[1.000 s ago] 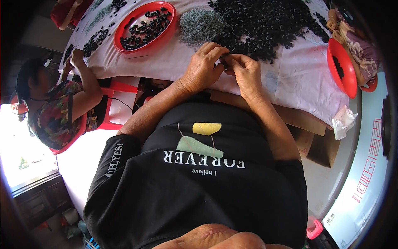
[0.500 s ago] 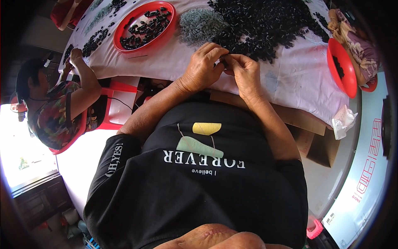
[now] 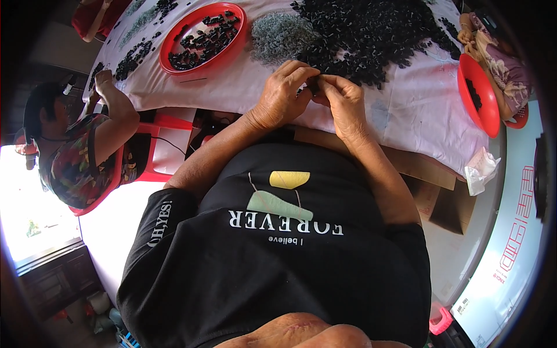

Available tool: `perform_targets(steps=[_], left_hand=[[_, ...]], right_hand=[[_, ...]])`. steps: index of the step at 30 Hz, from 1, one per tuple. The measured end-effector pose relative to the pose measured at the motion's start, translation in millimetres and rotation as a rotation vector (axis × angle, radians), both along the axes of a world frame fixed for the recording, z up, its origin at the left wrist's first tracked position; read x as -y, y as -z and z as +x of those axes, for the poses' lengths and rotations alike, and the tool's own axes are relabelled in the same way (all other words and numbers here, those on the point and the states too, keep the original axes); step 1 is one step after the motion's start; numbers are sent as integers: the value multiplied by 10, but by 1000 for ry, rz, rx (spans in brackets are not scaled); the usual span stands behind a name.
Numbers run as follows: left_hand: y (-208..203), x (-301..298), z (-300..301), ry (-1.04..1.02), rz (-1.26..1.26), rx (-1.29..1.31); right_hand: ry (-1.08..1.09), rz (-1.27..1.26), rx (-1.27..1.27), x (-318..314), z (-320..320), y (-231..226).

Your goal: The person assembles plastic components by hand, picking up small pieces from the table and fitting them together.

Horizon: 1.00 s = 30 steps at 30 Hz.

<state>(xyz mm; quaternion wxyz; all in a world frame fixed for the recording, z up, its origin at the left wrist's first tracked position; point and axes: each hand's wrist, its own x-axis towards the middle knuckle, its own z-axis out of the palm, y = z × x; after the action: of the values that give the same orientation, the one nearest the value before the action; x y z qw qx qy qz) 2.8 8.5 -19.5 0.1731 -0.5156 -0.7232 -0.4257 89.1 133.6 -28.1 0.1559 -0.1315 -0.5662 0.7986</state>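
My left hand (image 3: 284, 93) and my right hand (image 3: 342, 101) meet at the near edge of the table, fingertips pinched together on a small black part (image 3: 313, 87). The part is mostly hidden by my fingers. Just beyond my hands lies a large heap of small black parts (image 3: 371, 35) on the white tablecloth (image 3: 406, 110). A grey pile of fine wire-like pieces (image 3: 281, 36) sits right above my left hand.
A red round tray (image 3: 200, 36) with black parts stands at the far left. Another red tray (image 3: 477, 95) is at the right edge, by another person's arm (image 3: 493, 52). A person in a patterned top (image 3: 81, 156) sits on a red chair at the left.
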Motion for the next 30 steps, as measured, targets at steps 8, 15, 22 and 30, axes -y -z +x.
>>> perform_targets(steps=[8, 15, 22, 30], left_hand=[[-36, 79, -119, -100, -63, 61], [-39, 264, -573, -279, 55, 43], [14, 785, -1191, -611, 7, 24], [47, 910, -1250, -678, 17, 15]], right_hand=[[4, -47, 6, -44, -11, -2], [32, -56, -5, -84, -27, 56], [90, -33, -38, -145, -45, 34], [107, -23, -35, -164, -39, 35]])
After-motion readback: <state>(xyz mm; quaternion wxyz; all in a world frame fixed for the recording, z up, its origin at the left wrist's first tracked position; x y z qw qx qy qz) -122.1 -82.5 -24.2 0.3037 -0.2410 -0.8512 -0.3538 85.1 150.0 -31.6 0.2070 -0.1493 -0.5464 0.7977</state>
